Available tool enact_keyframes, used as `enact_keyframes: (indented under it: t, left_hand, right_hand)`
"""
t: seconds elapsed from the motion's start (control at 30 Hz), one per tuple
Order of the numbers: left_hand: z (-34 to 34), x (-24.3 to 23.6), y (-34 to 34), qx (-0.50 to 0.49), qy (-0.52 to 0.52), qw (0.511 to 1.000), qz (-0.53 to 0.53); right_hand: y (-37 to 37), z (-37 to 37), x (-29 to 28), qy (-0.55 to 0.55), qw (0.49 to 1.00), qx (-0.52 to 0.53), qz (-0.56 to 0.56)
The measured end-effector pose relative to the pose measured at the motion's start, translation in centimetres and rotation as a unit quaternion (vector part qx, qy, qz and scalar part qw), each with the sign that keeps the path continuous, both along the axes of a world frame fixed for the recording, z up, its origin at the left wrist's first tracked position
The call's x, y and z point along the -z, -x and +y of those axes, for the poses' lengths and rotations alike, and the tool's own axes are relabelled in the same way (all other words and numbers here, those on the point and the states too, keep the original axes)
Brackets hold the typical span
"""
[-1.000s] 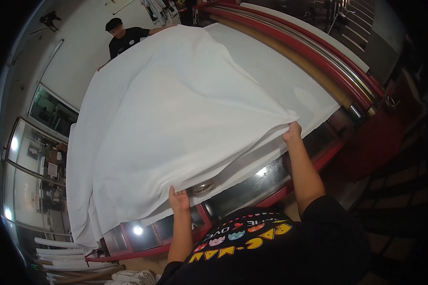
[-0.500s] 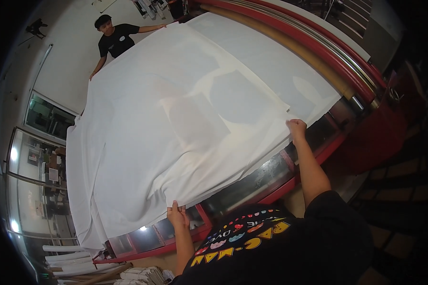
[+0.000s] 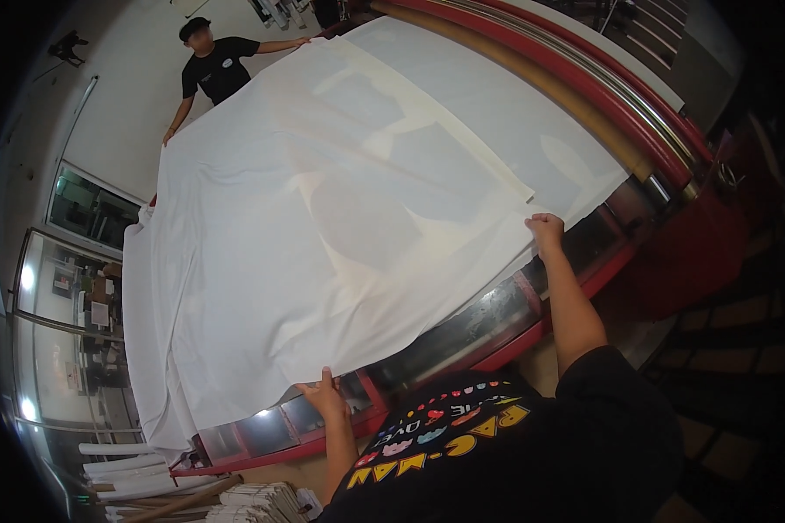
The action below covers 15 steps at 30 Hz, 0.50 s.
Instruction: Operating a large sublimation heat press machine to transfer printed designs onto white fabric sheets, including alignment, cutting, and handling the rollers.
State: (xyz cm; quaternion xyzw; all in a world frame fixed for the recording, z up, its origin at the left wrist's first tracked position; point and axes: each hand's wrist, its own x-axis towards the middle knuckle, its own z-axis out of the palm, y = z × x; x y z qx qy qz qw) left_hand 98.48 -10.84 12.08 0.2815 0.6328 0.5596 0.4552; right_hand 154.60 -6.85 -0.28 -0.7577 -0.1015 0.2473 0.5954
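The near edge of a white cloth (image 3: 235, 253) is pinched in the right hand (image 3: 545, 232), apparently so that it is kept taut; at the same edge the left hand (image 3: 327, 399) is spread, the cloth seemingly being steadied rather than gripped. The cloth is draped across the desk (image 3: 501, 350), past its left end, and laid partly over a white sheet (image 3: 488, 96) by the brown roller (image 3: 584, 113). The far edge is held by a co-worker (image 3: 222, 70), probably for even tension.

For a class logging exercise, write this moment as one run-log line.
left hand: fingers spread, at near edge of white fabric sheet | right hand: same edge, grip unclear | co-worker in black T-shirt: both hands at far edge
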Motion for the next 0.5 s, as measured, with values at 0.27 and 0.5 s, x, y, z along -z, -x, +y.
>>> enact_keyframes:
  t: [0.27, 0.5]
  left_hand:
    - [-1.1, -1.6, -0.9, 0.003, 0.016, 0.995, 0.099]
    - [-1.2, -2.5, -0.9, 0.147, -0.031, 0.98, 0.131]
  right_hand:
    - [-1.6, -0.4, -1.0, -0.033, 0.997, -0.061, 0.028]
    - [-1.5, -0.4, -3.9, -0.113, 0.992, 0.055, 0.02]
